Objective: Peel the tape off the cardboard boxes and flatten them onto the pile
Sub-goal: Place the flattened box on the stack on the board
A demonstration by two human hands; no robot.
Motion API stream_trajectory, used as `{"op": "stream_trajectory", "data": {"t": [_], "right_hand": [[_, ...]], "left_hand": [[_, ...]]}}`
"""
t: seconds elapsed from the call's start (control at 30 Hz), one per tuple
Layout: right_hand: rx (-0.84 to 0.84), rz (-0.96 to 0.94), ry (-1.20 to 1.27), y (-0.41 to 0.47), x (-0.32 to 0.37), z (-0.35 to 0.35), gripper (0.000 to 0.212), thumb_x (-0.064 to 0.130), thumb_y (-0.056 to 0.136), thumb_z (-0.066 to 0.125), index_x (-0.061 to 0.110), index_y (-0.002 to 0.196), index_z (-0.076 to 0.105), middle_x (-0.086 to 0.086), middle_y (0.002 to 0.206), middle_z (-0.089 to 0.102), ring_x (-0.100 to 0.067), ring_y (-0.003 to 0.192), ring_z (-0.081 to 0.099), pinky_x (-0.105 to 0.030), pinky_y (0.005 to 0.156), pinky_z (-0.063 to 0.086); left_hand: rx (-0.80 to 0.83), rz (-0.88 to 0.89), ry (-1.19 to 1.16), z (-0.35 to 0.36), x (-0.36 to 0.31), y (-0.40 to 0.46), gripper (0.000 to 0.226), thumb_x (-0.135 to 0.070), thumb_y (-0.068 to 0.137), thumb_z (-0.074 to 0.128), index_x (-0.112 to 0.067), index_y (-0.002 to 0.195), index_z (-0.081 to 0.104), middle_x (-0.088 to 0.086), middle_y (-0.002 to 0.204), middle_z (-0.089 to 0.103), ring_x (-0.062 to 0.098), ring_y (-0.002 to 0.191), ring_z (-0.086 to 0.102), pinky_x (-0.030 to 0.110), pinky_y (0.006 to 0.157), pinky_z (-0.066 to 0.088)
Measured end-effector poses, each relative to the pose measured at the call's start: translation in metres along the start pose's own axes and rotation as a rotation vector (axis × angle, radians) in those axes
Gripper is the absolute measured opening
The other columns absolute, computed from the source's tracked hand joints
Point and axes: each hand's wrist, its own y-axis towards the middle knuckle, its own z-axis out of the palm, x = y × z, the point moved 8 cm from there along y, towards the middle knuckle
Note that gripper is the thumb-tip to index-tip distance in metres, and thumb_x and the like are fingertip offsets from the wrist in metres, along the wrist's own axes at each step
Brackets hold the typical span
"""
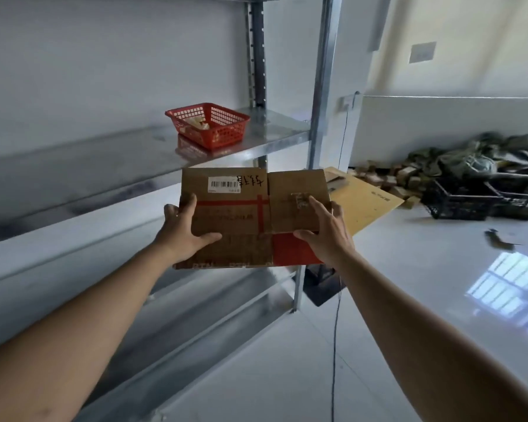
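far pile [476, 166] blurred, basket contents [200, 123] unclear

A flattened brown cardboard box [241, 217] is held up in the air in front of the metal shelving, its broad face toward the camera. It bears a white barcode label, black handwriting, red stripes and a red corner patch. More flattened cardboard [363, 199] lies on the floor behind it

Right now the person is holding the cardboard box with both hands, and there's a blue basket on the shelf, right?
Nearly. The head view shows the basket on the shelf is red, not blue. Both the left hand and right hand do hold the cardboard box.
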Motion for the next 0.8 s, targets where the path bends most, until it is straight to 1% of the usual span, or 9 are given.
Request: {"op": "stream_trajectory", "data": {"t": [0.1, 0.2, 0.3, 0.4, 0.53, 0.67, 0.73, 0.8], "right_hand": [[-0.011, 0.029, -0.020, 0.011, -0.056, -0.023, 0.093, 0.050, 0.088, 0.076, 0.041, 0.162, 0.020, -0.006, 0.163, 0.017, -0.036, 0.140, 0.041, -0.049, 0.100, 0.052], [-0.004, 0.047, -0.039, 0.028, -0.111, -0.046, 0.096, 0.051, 0.088, 0.076, 0.037, 0.163, 0.018, -0.007, 0.163, 0.019, -0.035, 0.139, 0.044, -0.049, 0.099, 0.054], [-0.004, 0.081, -0.023, 0.047, -0.166, -0.071, 0.103, 0.051, 0.086, 0.079, 0.030, 0.164, 0.015, -0.008, 0.164, 0.022, -0.034, 0.137, 0.047, -0.051, 0.100, 0.053], [0.010, 0.105, -0.020, 0.068, -0.217, -0.094, 0.102, 0.051, 0.085, 0.079, 0.029, 0.163, 0.018, -0.009, 0.163, 0.024, -0.034, 0.137, 0.048, -0.052, 0.102, 0.052], [0.010, 0.134, -0.021, 0.103, -0.274, -0.118, 0.102, 0.051, 0.084, 0.080, 0.029, 0.163, 0.019, -0.007, 0.161, 0.025, -0.033, 0.134, 0.050, -0.049, 0.100, 0.053], [-0.003, 0.169, -0.004, 0.146, -0.330, -0.137, 0.107, 0.049, 0.081, 0.083, 0.027, 0.163, 0.019, -0.006, 0.160, 0.026, -0.031, 0.136, 0.048, -0.047, 0.100, 0.051], [-0.005, 0.200, 0.025, 0.171, -0.358, -0.143, 0.107, 0.047, 0.079, 0.086, 0.026, 0.162, 0.022, -0.007, 0.157, 0.029, -0.031, 0.135, 0.048, -0.046, 0.103, 0.051], [-0.015, 0.238, 0.059, 0.198, -0.385, -0.150, 0.106, 0.045, 0.076, 0.088, 0.026, 0.160, 0.026, -0.009, 0.147, 0.036, -0.029, 0.130, 0.051, -0.043, 0.102, 0.052]], "left_hand": [[0.016, 0.015, 0.005, 0.047, -0.044, 0.016, 0.118, -0.067, 0.081, 0.075, -0.031, 0.166, 0.001, 0.007, 0.145, 0.021, 0.036, 0.143, 0.038, 0.048, 0.117, 0.037], [0.029, 0.005, 0.005, 0.093, -0.087, 0.033, 0.117, -0.066, 0.082, 0.074, -0.030, 0.167, 0.002, 0.009, 0.148, 0.021, 0.036, 0.141, 0.041, 0.048, 0.117, 0.039], [0.023, -0.009, 0.001, 0.135, -0.128, 0.050, 0.121, -0.065, 0.081, 0.077, -0.025, 0.167, 0.001, 0.010, 0.148, 0.023, 0.036, 0.140, 0.042, 0.048, 0.117, 0.039], [0.034, -0.010, -0.013, 0.172, -0.170, 0.067, 0.122, -0.063, 0.081, 0.078, -0.022, 0.166, 0.001, 0.011, 0.147, 0.024, 0.035, 0.140, 0.043, 0.048, 0.118, 0.038], [0.071, -0.004, 0.001, 0.218, -0.222, 0.099, 0.122, -0.061, 0.082, 0.078, -0.020, 0.166, 0.000, 0.013, 0.149, 0.024, 0.034, 0.142, 0.039, 0.048, 0.118, 0.037], [0.082, 0.010, 0.002, 0.263, -0.268, 0.141, 0.122, -0.059, 0.082, 0.079, -0.017, 0.166, 0.002, 0.014, 0.151, 0.024, 0.035, 0.143, 0.037, 0.047, 0.118, 0.035], [0.095, 0.014, -0.006, 0.287, -0.287, 0.166, 0.122, -0.059, 0.081, 0.079, -0.016, 0.166, 0.002, 0.014, 0.151, 0.024, 0.035, 0.144, 0.037, 0.047, 0.118, 0.035], [0.103, 0.008, -0.018, 0.311, -0.304, 0.195, 0.123, -0.061, 0.081, 0.079, -0.016, 0.166, 0.003, 0.014, 0.153, 0.024, 0.034, 0.145, 0.036, 0.046, 0.117, 0.035]]}}
